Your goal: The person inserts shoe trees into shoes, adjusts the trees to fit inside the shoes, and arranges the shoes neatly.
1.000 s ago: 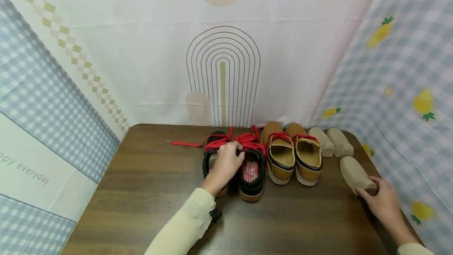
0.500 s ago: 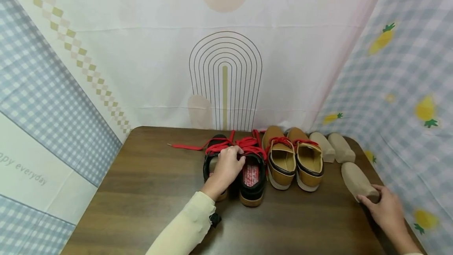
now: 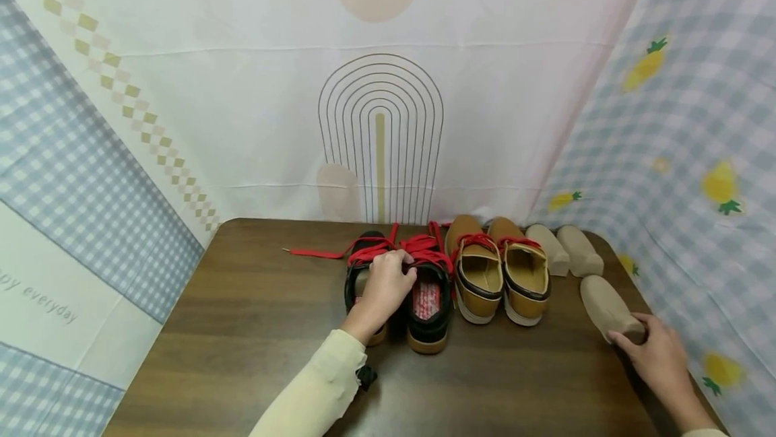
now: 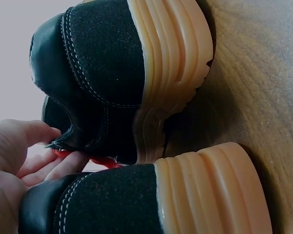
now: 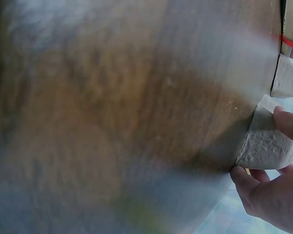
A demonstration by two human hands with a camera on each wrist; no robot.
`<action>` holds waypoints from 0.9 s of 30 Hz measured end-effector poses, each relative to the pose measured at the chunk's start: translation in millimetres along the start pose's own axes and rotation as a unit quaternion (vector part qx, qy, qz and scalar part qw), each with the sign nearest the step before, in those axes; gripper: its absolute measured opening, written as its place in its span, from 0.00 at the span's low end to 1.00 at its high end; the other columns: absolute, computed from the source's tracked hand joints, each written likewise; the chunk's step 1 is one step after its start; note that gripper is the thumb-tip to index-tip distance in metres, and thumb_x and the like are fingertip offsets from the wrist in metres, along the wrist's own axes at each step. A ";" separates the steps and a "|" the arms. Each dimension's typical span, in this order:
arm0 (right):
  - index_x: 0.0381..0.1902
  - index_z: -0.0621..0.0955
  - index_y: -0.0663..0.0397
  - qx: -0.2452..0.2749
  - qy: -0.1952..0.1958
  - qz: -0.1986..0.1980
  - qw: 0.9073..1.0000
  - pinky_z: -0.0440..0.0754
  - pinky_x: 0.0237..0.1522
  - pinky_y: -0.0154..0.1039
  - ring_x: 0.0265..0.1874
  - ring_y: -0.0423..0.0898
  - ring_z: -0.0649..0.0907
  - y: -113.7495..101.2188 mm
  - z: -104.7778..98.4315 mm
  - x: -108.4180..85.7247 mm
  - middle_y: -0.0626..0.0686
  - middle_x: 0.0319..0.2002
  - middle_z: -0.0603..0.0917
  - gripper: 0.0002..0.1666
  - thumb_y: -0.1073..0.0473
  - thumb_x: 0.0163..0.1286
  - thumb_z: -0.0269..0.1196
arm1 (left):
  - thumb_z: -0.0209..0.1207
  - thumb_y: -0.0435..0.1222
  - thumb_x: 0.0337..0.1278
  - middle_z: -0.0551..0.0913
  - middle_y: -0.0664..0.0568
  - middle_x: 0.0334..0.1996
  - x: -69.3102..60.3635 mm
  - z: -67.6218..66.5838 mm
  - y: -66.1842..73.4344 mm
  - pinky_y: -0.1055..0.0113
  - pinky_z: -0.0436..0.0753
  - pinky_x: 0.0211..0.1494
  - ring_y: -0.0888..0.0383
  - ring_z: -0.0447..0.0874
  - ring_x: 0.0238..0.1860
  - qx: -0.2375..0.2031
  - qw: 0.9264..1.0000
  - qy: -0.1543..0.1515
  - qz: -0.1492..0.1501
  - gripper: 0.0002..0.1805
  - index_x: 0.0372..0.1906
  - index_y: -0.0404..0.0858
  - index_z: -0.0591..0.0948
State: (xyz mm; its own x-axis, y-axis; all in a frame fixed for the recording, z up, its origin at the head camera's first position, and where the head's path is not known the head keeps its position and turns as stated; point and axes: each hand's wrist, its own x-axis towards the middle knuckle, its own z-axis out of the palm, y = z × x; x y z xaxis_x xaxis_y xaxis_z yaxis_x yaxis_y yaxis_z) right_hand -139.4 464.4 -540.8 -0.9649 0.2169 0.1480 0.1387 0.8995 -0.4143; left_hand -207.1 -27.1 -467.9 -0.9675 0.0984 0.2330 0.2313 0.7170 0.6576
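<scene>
Two black shoes with red laces and tan soles stand side by side at the table's middle. My left hand (image 3: pixel 388 285) reaches over the left black shoe (image 3: pixel 351 292) and pinches the collar edge of the right black shoe (image 3: pixel 429 337), near its laces. In the left wrist view, thumb and fingers hold that edge of the upper shoe (image 4: pixel 117 53). Something beige shows inside the left shoe, partly hidden by the hand. At the table's right side my right hand (image 3: pixel 657 356) grips the near end of a beige shoe insert (image 3: pixel 605 304), seen close up in the right wrist view.
Brown shoes (image 3: pixel 477 302) with red laces stand right of the black pair. Two more beige inserts (image 3: pixel 578 252) lie behind them at the back right. A loose red lace (image 3: pixel 315 253) stretches left across the wooden table (image 3: pixel 261 329). Cloth walls (image 3: pixel 273 120) border its back and sides.
The head view has shifted slightly. Both hands keep the same holds, and the shoes and inserts stay in place.
</scene>
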 end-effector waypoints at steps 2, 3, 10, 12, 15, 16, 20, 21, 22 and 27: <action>0.60 0.73 0.79 0.001 -0.007 0.007 1.000 0.77 0.33 0.57 0.37 0.68 0.82 1.3 -1.0 -0.9 0.79 0.47 0.80 0.42 0.49 0.65 0.75 | 0.67 0.33 0.64 0.90 0.47 0.40 0.6 0.5 0.5 0.65 0.85 0.34 0.55 0.87 0.33 -0.003 1.000 -0.003 0.000 0.04 0.42 0.38 0.88; 0.60 0.73 0.79 0.000 -0.010 0.010 1.000 0.77 0.31 0.54 0.36 0.66 0.82 2.0 -1.6 -1.3 0.79 0.47 0.81 0.42 0.48 0.65 0.74 | 0.67 0.33 0.64 0.90 0.47 0.40 0.9 0.8 0.7 0.65 0.85 0.35 0.55 0.87 0.34 -0.002 1.000 -0.004 0.001 0.04 0.42 0.38 0.88; 0.61 0.71 0.80 -0.002 -0.040 0.022 0.999 0.75 0.24 0.43 0.30 0.58 0.82 4.9 -3.6 -4.2 0.76 0.42 0.82 0.43 0.47 0.66 0.73 | 0.67 0.33 0.64 0.90 0.47 0.40 0.2 3.1 0.4 0.65 0.85 0.35 0.56 0.87 0.33 -0.003 1.000 -0.008 -0.004 0.04 0.41 0.39 0.87; 0.61 0.71 0.79 -0.005 -0.041 0.024 0.999 0.76 0.25 0.44 0.30 0.58 0.82 4.7 -3.5 -4.6 0.76 0.41 0.82 0.43 0.47 0.66 0.73 | 0.67 0.33 0.64 0.90 0.47 0.39 -0.8 3.3 0.1 0.65 0.84 0.35 0.56 0.86 0.33 -0.005 1.000 -0.010 -0.006 0.04 0.41 0.39 0.87; 0.61 0.71 0.79 -0.006 -0.039 0.022 0.999 0.74 0.25 0.43 0.28 0.55 0.81 4.0 -3.0 -5.4 0.71 0.36 0.83 0.42 0.48 0.67 0.73 | 0.67 0.33 0.64 0.90 0.47 0.39 -1.9 3.2 -1.0 0.66 0.84 0.34 0.56 0.86 0.32 -0.005 1.000 -0.009 -0.005 0.04 0.41 0.38 0.87; 0.61 0.72 0.79 -0.006 -0.037 0.021 0.999 0.73 0.24 0.42 0.27 0.53 0.80 3.7 -2.8 -5.5 0.69 0.34 0.83 0.42 0.48 0.67 0.73 | 0.67 0.33 0.64 0.90 0.47 0.39 -2.0 3.1 -1.3 0.66 0.84 0.34 0.56 0.86 0.32 -0.004 1.000 -0.007 -0.004 0.04 0.41 0.38 0.87; 0.62 0.72 0.77 0.002 -0.031 0.009 0.999 0.71 0.23 0.39 0.25 0.47 0.77 2.2 -2.7 -6.0 0.62 0.30 0.82 0.41 0.49 0.67 0.73 | 0.67 0.33 0.63 0.90 0.47 0.38 -1.5 1.7 -2.2 0.67 0.83 0.33 0.57 0.85 0.31 -0.001 1.000 -0.001 -0.002 0.03 0.40 0.39 0.88; 0.62 0.72 0.77 0.005 -0.026 0.007 1.000 0.71 0.23 0.38 0.25 0.47 0.77 1.9 -2.9 -6.1 0.63 0.31 0.83 0.41 0.50 0.66 0.74 | 0.67 0.33 0.63 0.90 0.47 0.38 -1.2 1.3 -2.2 0.67 0.83 0.32 0.58 0.85 0.30 -0.001 1.000 0.000 -0.002 0.03 0.40 0.39 0.88; 0.62 0.72 0.77 0.009 -0.023 0.005 1.000 0.71 0.22 0.38 0.25 0.46 0.77 1.4 -3.3 -6.1 0.65 0.32 0.83 0.41 0.51 0.66 0.74 | 0.67 0.33 0.63 0.90 0.47 0.38 -0.8 1.0 -2.3 0.67 0.83 0.32 0.58 0.85 0.30 0.000 1.000 0.001 -0.001 0.03 0.40 0.39 0.88; 0.61 0.72 0.76 0.016 -0.008 0.009 1.000 0.71 0.22 0.36 0.25 0.47 0.78 -2.3 -8.6 -6.2 0.71 0.37 0.84 0.40 0.51 0.65 0.75 | 0.68 0.34 0.63 0.91 0.48 0.37 2.2 -0.1 -2.3 0.69 0.82 0.32 0.58 0.86 0.30 0.000 1.000 0.008 -0.001 0.03 0.40 0.40 0.89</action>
State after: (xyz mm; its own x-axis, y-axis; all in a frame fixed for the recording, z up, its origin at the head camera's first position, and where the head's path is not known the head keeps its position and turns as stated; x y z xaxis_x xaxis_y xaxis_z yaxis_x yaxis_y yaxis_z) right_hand -131.8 464.2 -533.0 -0.9656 0.2275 0.1258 0.1500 0.8829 -0.4450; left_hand -209.7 -28.6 -468.8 -0.9663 0.0855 0.2427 0.2289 0.7167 0.6588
